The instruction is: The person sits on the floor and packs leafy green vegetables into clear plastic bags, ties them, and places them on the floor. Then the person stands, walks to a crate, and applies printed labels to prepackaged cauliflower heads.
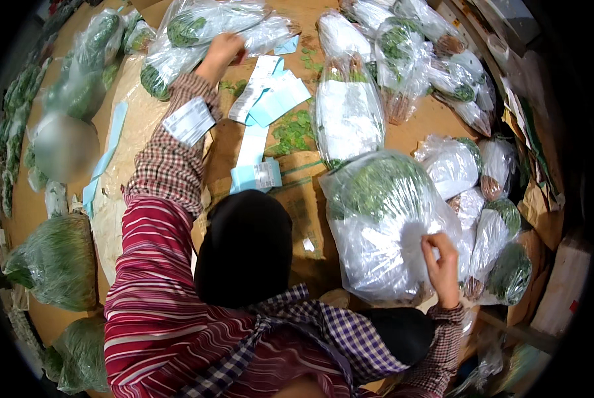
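My left hand (224,53) reaches to the far side, its fingers curled beside clear bags of leafy greens (207,23); what they hold, if anything, is hidden. A white printed label (189,121) lies on my left forearm's checked sleeve. At the right, my right hand (442,262) is closed, thumb and forefinger pinched together over the right side of a large, clear plastic bag of greens (383,192). I cannot make out what is in the pinch. Between my arms, a strip of white labels on blue backing (280,99) lies folded on the cardboard-covered table (227,142).
A wrapped bunch (348,119) lies beyond the large bag. More bagged greens (403,43) crowd the far right, with several bags (453,166) beside my right hand. Bagged bundles (58,262) line the left. Loose leaves (291,132) and a blue strip (108,152) lie on the table.
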